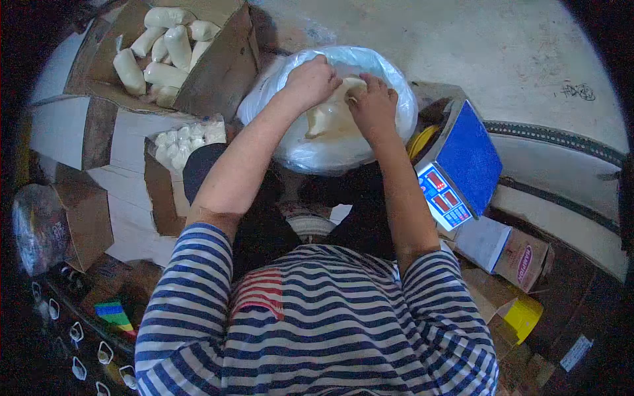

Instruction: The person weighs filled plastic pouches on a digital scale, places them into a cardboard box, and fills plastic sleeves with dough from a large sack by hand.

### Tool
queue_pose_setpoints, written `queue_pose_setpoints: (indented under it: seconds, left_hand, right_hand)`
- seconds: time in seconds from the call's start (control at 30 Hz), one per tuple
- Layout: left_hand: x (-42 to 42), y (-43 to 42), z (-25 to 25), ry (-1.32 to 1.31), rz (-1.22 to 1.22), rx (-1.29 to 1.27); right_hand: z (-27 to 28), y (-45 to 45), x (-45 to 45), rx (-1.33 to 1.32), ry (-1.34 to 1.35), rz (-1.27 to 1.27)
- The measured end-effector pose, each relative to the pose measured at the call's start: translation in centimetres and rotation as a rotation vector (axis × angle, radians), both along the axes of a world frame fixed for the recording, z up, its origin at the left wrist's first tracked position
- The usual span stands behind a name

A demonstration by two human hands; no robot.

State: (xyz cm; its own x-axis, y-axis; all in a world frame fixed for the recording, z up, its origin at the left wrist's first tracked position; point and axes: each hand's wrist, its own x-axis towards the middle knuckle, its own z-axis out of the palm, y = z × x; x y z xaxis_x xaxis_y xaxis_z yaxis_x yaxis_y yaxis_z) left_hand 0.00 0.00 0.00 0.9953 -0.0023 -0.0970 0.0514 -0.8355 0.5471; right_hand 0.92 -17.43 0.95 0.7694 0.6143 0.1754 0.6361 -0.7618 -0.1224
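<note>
A round tub lined with a clear plastic bag [330,158] stands between the person's knees, with pale cream material [327,119] inside. Over the tub's upper middle, my left hand [312,82] has its fingers bent and pressed together; what they hold, if anything, is too small to make out. To its right, my right hand [373,105] reaches down into the tub with curled fingers at the edge of the pale material. Whether it grips any of it cannot be told.
A cardboard box [221,72] of filled white bags stands at the upper left. Below it lies a pack of small white pieces [188,142]. A blue-topped digital scale [465,158] is right of the tub, with cartons [522,261] behind it.
</note>
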Motion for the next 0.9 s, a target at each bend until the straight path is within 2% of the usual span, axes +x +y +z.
queue_pose_setpoints:
  seconds: [0.1,0.17,0.3,0.37,0.4,0.5,0.57,0.6,0.67,0.8,0.87,0.9]
  left_hand:
    - [0.0,0.2,-0.1,-0.083,-0.013,0.036]
    - [-0.4,0.2,1.0,-0.076,-0.095,0.119]
    - [-0.4,-0.2,1.7,-0.114,-0.073,0.136]
    - [-0.4,-0.9,-0.1,0.006,0.021,0.085]
    - [-0.4,-0.9,0.4,-0.003,0.020,0.089]
    - [-1.0,-0.6,1.2,-0.048,-0.043,0.119]
    - [-0.7,0.1,2.3,0.002,-0.137,0.062]
    - [-0.2,-0.2,-0.9,0.030,-0.109,0.073]
    - [-0.6,-0.8,-0.2,0.053,-0.106,0.104]
    - [-0.7,-0.9,0.4,0.080,-0.117,0.114]
    - [-1.8,-1.7,-0.1,0.095,-0.108,0.075]
    - [-2.0,-2.1,-0.1,0.106,-0.127,0.127]
  right_hand:
    - [0.2,-0.5,0.8,0.047,-0.077,0.019]
    - [0.5,-0.9,0.6,0.001,0.105,0.054]
    - [0.5,-1.0,0.4,0.155,0.106,0.051]
    - [-1.1,-1.1,-0.1,-0.006,0.084,0.098]
    - [-0.6,-0.8,-0.1,-0.002,0.075,0.098]
    - [0.1,-0.5,-0.9,0.090,0.095,0.084]
    - [0.1,-0.7,-1.1,0.288,0.056,0.107]
    - [-0.4,-1.3,-1.4,0.287,0.058,0.091]
    - [-1.9,-1.5,-0.4,0.114,0.101,0.147]
    - [-0.7,-1.8,-0.7,0.210,0.057,0.128]
    - [-1.8,-2.2,-1.3,0.047,0.081,0.159]
    - [-1.5,-2.3,-1.7,0.051,0.075,0.160]
